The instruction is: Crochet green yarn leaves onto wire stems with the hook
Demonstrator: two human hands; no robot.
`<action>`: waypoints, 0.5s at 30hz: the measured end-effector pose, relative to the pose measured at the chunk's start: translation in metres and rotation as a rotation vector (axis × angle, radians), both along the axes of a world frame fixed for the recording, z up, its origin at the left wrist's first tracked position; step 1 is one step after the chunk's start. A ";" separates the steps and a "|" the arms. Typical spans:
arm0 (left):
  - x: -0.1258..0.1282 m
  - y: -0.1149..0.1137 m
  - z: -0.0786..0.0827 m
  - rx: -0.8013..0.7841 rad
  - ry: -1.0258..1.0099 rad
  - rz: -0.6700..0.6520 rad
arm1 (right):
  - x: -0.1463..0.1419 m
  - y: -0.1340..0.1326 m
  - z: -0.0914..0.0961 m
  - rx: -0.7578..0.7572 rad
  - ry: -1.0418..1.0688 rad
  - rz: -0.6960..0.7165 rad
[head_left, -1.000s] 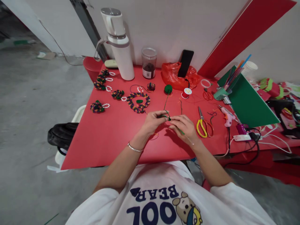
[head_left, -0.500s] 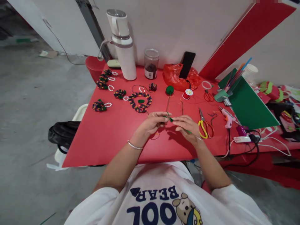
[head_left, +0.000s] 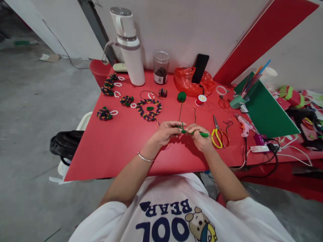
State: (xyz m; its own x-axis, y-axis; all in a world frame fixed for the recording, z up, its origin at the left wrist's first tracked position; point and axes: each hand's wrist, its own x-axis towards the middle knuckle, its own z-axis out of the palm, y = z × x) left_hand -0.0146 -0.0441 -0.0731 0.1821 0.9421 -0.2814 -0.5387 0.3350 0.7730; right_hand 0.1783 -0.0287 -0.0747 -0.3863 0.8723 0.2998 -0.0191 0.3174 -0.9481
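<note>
Between my hands is a small piece of green crochet (head_left: pixel 183 131), pinched in the fingers of my left hand (head_left: pixel 168 132). My right hand (head_left: pixel 200 136) is closed around a crochet hook with a green handle (head_left: pixel 204 134), its tip at the green piece. A strand of yarn (head_left: pixel 180 112) runs from my left fingers up to a green yarn ball (head_left: pixel 181 96). To the left lies a braided multicoloured ring (head_left: pixel 148 110) with a small green piece (head_left: pixel 150 108) inside it.
Yellow-and-red-handled scissors (head_left: pixel 217 134) and a pink glue gun (head_left: pixel 244 126) lie right of my hands. Several yarn pieces with bead loops, one a dark bundle (head_left: pixel 104 113), lie left. A white bottle (head_left: pixel 132 60), a jar (head_left: pixel 160 69) and a red plastic bag (head_left: pixel 185 82) stand behind.
My right hand has curled and turned, and the hook's green handle now shows beyond its fingers. My left hand keeps its pinch on the green piece. The view has shifted slightly.
</note>
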 end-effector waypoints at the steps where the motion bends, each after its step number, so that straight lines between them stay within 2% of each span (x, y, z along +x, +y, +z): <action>1: 0.003 0.000 -0.001 0.024 0.013 0.036 | -0.006 -0.005 -0.004 0.057 -0.033 -0.077; 3: 0.006 -0.001 -0.002 0.072 0.040 0.095 | -0.013 -0.013 -0.009 0.158 -0.072 -0.197; 5: 0.006 -0.002 -0.001 0.104 0.069 0.129 | -0.015 -0.018 -0.008 0.211 -0.093 -0.253; 10: 0.002 -0.002 0.004 0.099 0.080 0.049 | -0.008 -0.017 0.004 0.224 -0.173 -0.144; 15: 0.003 0.000 0.005 0.100 0.146 0.105 | -0.007 -0.018 0.006 0.252 -0.162 -0.133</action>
